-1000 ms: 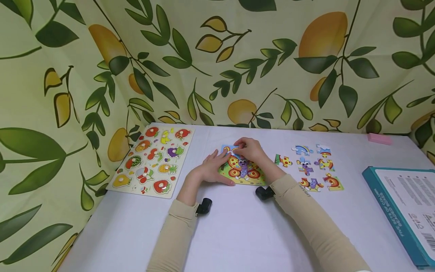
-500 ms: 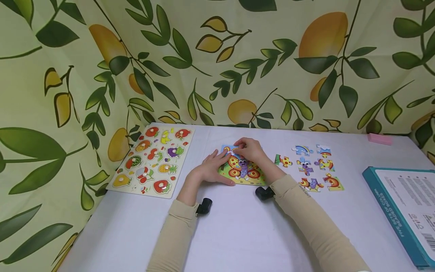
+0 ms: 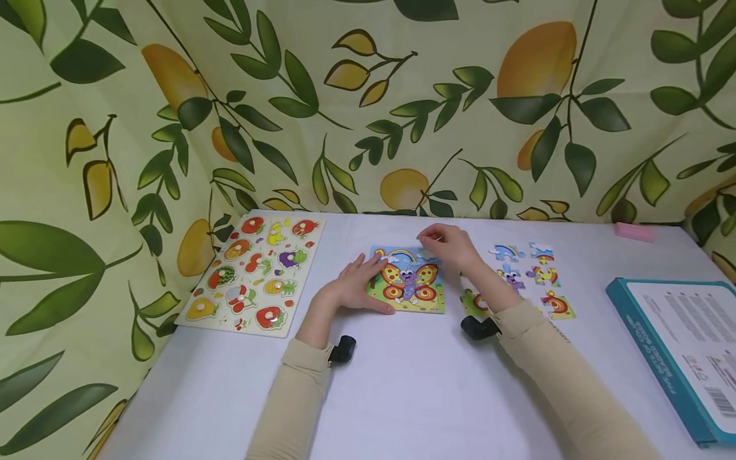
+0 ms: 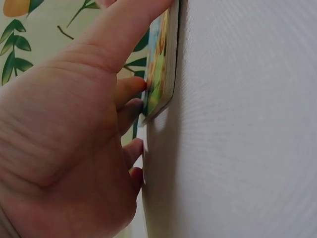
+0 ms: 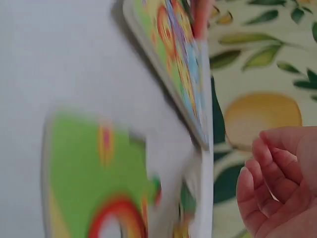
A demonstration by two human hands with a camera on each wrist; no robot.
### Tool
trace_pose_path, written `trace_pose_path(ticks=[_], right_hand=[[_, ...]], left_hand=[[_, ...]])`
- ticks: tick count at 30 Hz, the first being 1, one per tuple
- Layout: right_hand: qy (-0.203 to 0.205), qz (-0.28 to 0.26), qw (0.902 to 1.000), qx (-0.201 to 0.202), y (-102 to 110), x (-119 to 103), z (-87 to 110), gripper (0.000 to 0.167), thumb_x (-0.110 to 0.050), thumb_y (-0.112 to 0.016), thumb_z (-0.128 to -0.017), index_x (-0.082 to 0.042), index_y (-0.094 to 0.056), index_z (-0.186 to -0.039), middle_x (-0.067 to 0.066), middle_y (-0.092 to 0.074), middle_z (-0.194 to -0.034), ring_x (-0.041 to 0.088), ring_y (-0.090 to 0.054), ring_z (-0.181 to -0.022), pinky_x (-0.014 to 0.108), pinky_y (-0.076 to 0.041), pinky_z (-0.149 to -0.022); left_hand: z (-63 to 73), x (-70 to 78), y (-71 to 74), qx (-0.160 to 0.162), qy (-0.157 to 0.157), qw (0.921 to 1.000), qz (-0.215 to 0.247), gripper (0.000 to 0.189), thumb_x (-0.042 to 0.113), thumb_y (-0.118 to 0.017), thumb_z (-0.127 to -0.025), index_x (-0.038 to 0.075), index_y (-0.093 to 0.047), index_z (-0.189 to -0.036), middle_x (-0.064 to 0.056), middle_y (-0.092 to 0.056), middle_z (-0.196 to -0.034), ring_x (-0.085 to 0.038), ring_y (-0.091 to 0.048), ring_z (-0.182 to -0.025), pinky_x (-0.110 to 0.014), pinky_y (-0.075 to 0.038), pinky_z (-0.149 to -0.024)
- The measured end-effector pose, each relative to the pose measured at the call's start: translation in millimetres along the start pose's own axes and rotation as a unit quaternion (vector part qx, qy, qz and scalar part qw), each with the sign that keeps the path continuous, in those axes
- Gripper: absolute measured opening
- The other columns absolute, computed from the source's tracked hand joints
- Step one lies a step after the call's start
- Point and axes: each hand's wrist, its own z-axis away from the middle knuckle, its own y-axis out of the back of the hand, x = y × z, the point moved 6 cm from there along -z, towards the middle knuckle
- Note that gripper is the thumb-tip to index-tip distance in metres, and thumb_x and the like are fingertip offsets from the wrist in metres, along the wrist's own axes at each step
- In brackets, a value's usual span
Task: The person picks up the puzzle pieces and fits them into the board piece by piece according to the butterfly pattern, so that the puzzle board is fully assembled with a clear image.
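A butterfly puzzle board (image 3: 409,292) lies on the white table in the head view, its picture showing a purple-bodied butterfly under a rainbow. My left hand (image 3: 358,286) rests on its left side, thumb along the near edge and fingers spread toward the far left corner. In the left wrist view the thumb overlaps the board's edge (image 4: 173,59). Above the far right corner, my right hand (image 3: 451,249) is raised off the board. The right wrist view shows its fingers loosely curled, thumb near the index fingertip, with nothing between them.
Loose puzzle pieces lie to the right, among them a rainbow piece (image 3: 506,252) and a green-edged piece (image 3: 473,303) partly behind the right wrist. A fruit peg board (image 3: 247,275) lies left. A teal-edged box (image 3: 678,358) and pink block (image 3: 634,232) are farther right.
My right hand has lifted from the board's upper part and moved right, uncovering the rainbow at its top. My left hand has stayed in place on the board. The head view has shifted slightly.
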Motion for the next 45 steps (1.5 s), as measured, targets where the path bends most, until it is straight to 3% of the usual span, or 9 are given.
trace_pose_path(ticks=[5, 11, 19, 22, 26, 31, 36, 41, 45], right_hand=[[-0.008, 0.047, 0.9987, 0.016, 48, 33, 11.3, 0.03, -0.026, -0.055, -0.101, -0.004, -0.064, -0.119, 0.016, -0.062, -0.112, 0.031, -0.052, -0.101, 0.041, -0.045, -0.082], [-0.044, 0.135, 0.9895, -0.025, 93, 80, 31.1, 0.04, -0.024, -0.058, -0.098, 0.003, -0.057, -0.127, 0.027, -0.052, -0.128, 0.043, -0.044, -0.114, 0.058, -0.04, -0.091], [-0.071, 0.166, 0.9813, -0.067, 110, 111, 44.3, 0.052, -0.028, -0.067, -0.092, 0.006, -0.053, -0.13, 0.031, -0.048, -0.13, 0.05, -0.034, -0.119, 0.066, -0.031, -0.098], [-0.07, 0.168, 0.9809, -0.069, 111, 114, 44.5, 0.052, -0.028, -0.067, -0.092, 0.007, -0.053, -0.128, 0.032, -0.047, -0.129, 0.052, -0.028, -0.12, 0.069, -0.026, -0.099], [-0.079, 0.156, 0.9825, -0.064, 112, 117, 43.3, 0.054, -0.029, -0.067, -0.092, 0.008, -0.049, -0.127, 0.032, -0.046, -0.127, 0.05, -0.029, -0.118, 0.067, -0.03, -0.097], [-0.094, 0.124, 0.9866, -0.048, 112, 117, 43.9, 0.055, -0.028, -0.07, -0.091, 0.007, -0.043, -0.124, 0.028, -0.049, -0.118, 0.042, -0.045, -0.103, 0.05, -0.045, -0.081], [-0.069, 0.126, 0.9895, -0.017, 114, 108, 44.7, 0.044, -0.026, -0.066, -0.094, 0.005, -0.049, -0.12, 0.023, -0.054, -0.105, 0.033, -0.049, -0.089, 0.035, -0.044, -0.067], [-0.032, 0.103, 0.994, 0.02, 109, 86, 43.8, 0.037, -0.03, -0.057, -0.099, 0.001, -0.057, -0.119, 0.021, -0.06, -0.105, 0.032, -0.052, -0.092, 0.037, -0.044, -0.071], [-0.036, 0.044, 0.9982, 0.019, 90, 70, 38.9, 0.041, -0.035, -0.057, -0.099, -0.001, -0.058, -0.121, 0.02, -0.06, -0.111, 0.031, -0.052, -0.098, 0.036, -0.045, -0.076]], left_hand=[[3.2, -4.5, 2.3, 0.004, 0.007, 0.9999, 0.01, 0.105, 0.053, -0.078, -0.076, 0.019, -0.022, -0.157, -0.001, -0.008, -0.163, -0.026, 0.007, -0.149, -0.045, -0.001, -0.119], [3.3, -6.5, -0.2, 0.004, 0.006, 0.9999, 0.012, 0.105, 0.053, -0.079, -0.076, 0.019, -0.022, -0.157, -0.001, -0.009, -0.163, -0.026, 0.006, -0.149, -0.044, 0.0, -0.119], [1.3, -5.0, -5.2, 0.005, 0.002, 0.9999, 0.011, 0.103, 0.052, -0.079, -0.076, 0.019, -0.023, -0.157, 0.0, -0.009, -0.163, -0.026, 0.005, -0.149, -0.044, 0.0, -0.119], [1.0, -4.2, -5.4, 0.005, 0.003, 0.9999, 0.011, 0.104, 0.052, -0.079, -0.076, 0.02, -0.023, -0.157, 0.0, -0.008, -0.163, -0.026, 0.006, -0.149, -0.044, 0.0, -0.119], [1.6, -3.5, -4.5, 0.003, 0.006, 1.0, 0.007, 0.104, 0.052, -0.079, -0.076, 0.02, -0.022, -0.157, 0.0, -0.007, -0.163, -0.025, 0.006, -0.149, -0.044, 0.001, -0.118], [1.4, -3.2, -2.8, 0.006, 0.009, 0.9999, 0.011, 0.102, 0.054, -0.077, -0.078, 0.021, -0.022, -0.157, 0.001, -0.007, -0.163, -0.025, 0.006, -0.149, -0.045, 0.0, -0.118], [-1.2, -3.5, -0.4, 0.015, 0.01, 0.9997, 0.015, 0.096, 0.055, -0.074, -0.08, 0.023, -0.024, -0.156, 0.002, -0.009, -0.163, -0.025, 0.005, -0.149, -0.047, 0.0, -0.118], [-3.6, -3.1, 1.0, 0.019, 0.012, 0.9997, 0.011, 0.096, 0.055, -0.074, -0.08, 0.023, -0.025, -0.156, 0.002, -0.01, -0.163, -0.024, 0.004, -0.149, -0.046, -0.001, -0.118], [-4.0, -2.8, -0.1, 0.015, 0.012, 0.9997, 0.013, 0.096, 0.055, -0.074, -0.08, 0.022, -0.025, -0.156, 0.003, -0.01, -0.163, -0.024, 0.005, -0.149, -0.046, 0.0, -0.118]])
